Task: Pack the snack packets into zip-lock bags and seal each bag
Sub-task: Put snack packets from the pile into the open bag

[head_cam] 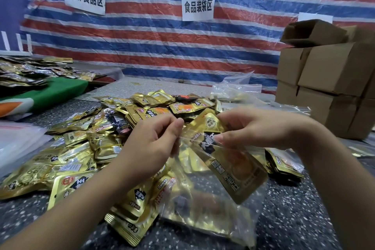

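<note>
Here, hands: both are raised over the table, at the middle of the view.
Left hand [154,142]: fingers curled, pinching the left side of the bag's mouth.
Right hand [253,128]: fingers pinch the top of a gold packet [229,160] and seemingly the right side of the mouth, though the clear film makes that hard to judge.
Zip-lock bag [213,209]: clear, hanging toward 6 o'clock, more packets inside; the gold packet sits tilted, half in.
Loose packets [85,148]: heaped from 9 to 12 o'clock on the speckled table [294,219].
Cardboard boxes [328,79]: stacked at 2 o'clock.
Striped tarp [162,42]: behind, at 12 o'clock, with paper signs [197,5].
</note>
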`<action>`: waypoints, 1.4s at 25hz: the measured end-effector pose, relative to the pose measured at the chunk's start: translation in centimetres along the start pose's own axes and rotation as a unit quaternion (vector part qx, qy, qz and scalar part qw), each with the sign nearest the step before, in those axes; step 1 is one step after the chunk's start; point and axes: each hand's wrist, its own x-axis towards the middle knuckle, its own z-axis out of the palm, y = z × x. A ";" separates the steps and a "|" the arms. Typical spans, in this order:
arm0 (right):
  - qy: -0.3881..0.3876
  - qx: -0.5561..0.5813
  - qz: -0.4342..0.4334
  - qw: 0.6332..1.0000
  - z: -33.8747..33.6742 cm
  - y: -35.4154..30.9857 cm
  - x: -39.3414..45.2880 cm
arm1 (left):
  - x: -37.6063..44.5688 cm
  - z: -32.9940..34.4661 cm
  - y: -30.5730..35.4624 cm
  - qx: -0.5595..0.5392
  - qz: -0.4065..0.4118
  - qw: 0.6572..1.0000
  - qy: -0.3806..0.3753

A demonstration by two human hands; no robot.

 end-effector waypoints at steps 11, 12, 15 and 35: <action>-0.050 -0.246 0.045 0.967 1.7 -2.4 0.3 | -0.7 0.9 0.4 0.047 0.052 0.997 0.001; -0.039 -0.247 0.043 0.967 1.8 -2.5 0.2 | -0.7 0.9 0.4 0.044 0.052 0.998 0.005; -0.018 -0.254 0.032 0.967 1.9 -2.7 0.0 | -0.7 0.9 0.4 0.049 0.061 0.997 0.023; 0.174 -0.206 -0.101 0.958 -0.6 -4.6 -2.6 | 1.8 0.3 3.8 -0.054 0.090 0.990 0.092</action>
